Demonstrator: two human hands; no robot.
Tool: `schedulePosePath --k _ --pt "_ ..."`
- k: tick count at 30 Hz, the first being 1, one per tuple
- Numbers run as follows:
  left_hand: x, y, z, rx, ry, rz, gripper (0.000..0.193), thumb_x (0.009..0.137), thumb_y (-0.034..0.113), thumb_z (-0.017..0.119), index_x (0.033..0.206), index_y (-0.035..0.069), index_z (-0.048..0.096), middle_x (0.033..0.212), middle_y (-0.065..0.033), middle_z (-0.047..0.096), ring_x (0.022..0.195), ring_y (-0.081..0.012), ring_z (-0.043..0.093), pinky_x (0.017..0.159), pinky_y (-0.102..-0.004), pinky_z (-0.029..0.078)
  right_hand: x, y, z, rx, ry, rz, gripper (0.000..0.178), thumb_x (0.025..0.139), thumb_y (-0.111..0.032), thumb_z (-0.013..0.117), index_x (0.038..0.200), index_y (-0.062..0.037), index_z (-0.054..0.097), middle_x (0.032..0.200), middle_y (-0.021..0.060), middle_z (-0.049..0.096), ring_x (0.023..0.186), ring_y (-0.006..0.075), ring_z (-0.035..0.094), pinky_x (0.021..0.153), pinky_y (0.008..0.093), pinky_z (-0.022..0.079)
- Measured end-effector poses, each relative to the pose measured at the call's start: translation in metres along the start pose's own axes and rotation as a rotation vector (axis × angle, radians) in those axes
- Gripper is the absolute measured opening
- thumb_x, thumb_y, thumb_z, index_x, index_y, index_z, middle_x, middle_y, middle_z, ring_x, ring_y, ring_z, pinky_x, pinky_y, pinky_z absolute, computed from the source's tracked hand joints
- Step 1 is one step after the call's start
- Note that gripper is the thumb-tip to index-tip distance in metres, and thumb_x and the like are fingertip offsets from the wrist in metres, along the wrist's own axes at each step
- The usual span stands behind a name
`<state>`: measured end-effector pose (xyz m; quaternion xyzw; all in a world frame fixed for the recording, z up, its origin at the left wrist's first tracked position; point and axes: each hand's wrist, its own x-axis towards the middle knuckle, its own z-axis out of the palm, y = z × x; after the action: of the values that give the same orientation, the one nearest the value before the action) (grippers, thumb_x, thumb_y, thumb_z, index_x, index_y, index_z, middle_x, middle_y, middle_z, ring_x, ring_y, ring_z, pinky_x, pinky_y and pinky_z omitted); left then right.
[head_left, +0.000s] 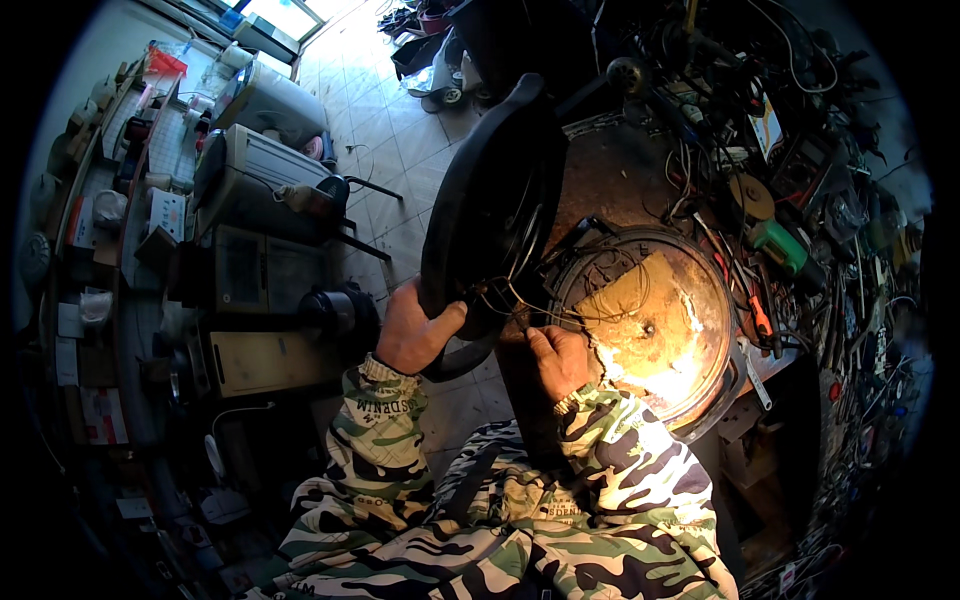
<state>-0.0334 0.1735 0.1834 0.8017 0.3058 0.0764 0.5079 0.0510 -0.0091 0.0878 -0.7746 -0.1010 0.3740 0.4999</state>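
My left hand (415, 330) grips the lower edge of a black round appliance shell (455, 225), tipped up on its side with its hollow inner face turned right. Thin wires (512, 292) run from inside it across to a round metal pan-like body (722, 310) lying on the bench. A tan, ragged-edged sheet (640, 300) covers much of that body, and bright light falls on its lower part. At the body's left edge my right hand (562, 362) is closed, thumb and fingers pinched at the wires; exactly what lies between the fingertips is hidden.
Right of the round body lie a green power tool (782, 246), a brown disc (751, 197), a red-handled tool (760, 318) and a wrench (754, 378). Cables and tools crowd the right side. Shelves (130, 250) and appliances (265, 160) line the left, beyond a tiled floor (400, 150).
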Motion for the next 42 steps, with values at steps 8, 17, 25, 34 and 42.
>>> schedulePosePath --k 8,17,25,34,42 --pt "0.004 -0.002 -0.004 0.001 -0.053 0.001 0.030 0.084 0.016 0.066 0.106 -0.004 0.065 0.090 -0.0116 0.070 0.084 -0.0204 0.065 0.079 -0.0335 0.051 -0.014 0.025 -0.002 0.054 0.062 -0.049 0.019 0.084 -0.020 0.071 0.088 -0.0011 0.070 0.066 0.0082 0.061 0.063 0.0190 0.059 0.063 0.0334 0.047" --pt "0.004 -0.004 -0.001 -0.031 -0.030 0.016 0.027 0.084 0.016 0.065 0.102 -0.004 0.066 0.088 -0.0115 0.070 0.083 -0.0201 0.066 0.079 -0.0329 0.051 -0.001 -0.013 0.008 0.026 0.093 -0.240 0.022 0.084 -0.021 0.071 0.090 -0.0012 0.064 0.072 0.0223 0.064 0.070 0.0419 0.065 0.064 0.0444 0.049" --pt "0.000 0.000 -0.001 -0.027 -0.002 0.003 0.026 0.083 0.015 0.065 0.101 -0.004 0.066 0.087 -0.0106 0.069 0.081 -0.0198 0.065 0.078 -0.0328 0.050 0.033 -0.021 0.043 0.042 0.047 -0.211 0.023 0.081 -0.020 0.071 0.098 -0.0038 0.070 0.076 0.0231 0.067 0.077 0.0426 0.067 0.068 0.0462 0.051" --pt "0.002 -0.002 -0.002 -0.048 -0.019 0.015 0.026 0.083 0.014 0.065 0.102 -0.004 0.065 0.088 -0.0111 0.069 0.082 -0.0186 0.064 0.077 -0.0330 0.050 0.042 -0.011 0.063 0.152 0.081 -0.138 0.026 0.082 -0.018 0.071 0.105 -0.0063 0.071 0.080 0.0208 0.070 0.078 0.0385 0.069 0.073 0.0437 0.052" --pt "0.002 0.000 -0.003 -0.007 -0.040 -0.006 0.026 0.083 0.015 0.066 0.101 -0.004 0.066 0.085 -0.0105 0.069 0.079 -0.0185 0.064 0.075 -0.0325 0.050 0.047 -0.010 0.066 0.264 0.096 -0.155 0.026 0.081 -0.014 0.067 0.105 -0.0045 0.070 0.076 0.0180 0.067 0.077 0.0338 0.069 0.073 0.0399 0.051"
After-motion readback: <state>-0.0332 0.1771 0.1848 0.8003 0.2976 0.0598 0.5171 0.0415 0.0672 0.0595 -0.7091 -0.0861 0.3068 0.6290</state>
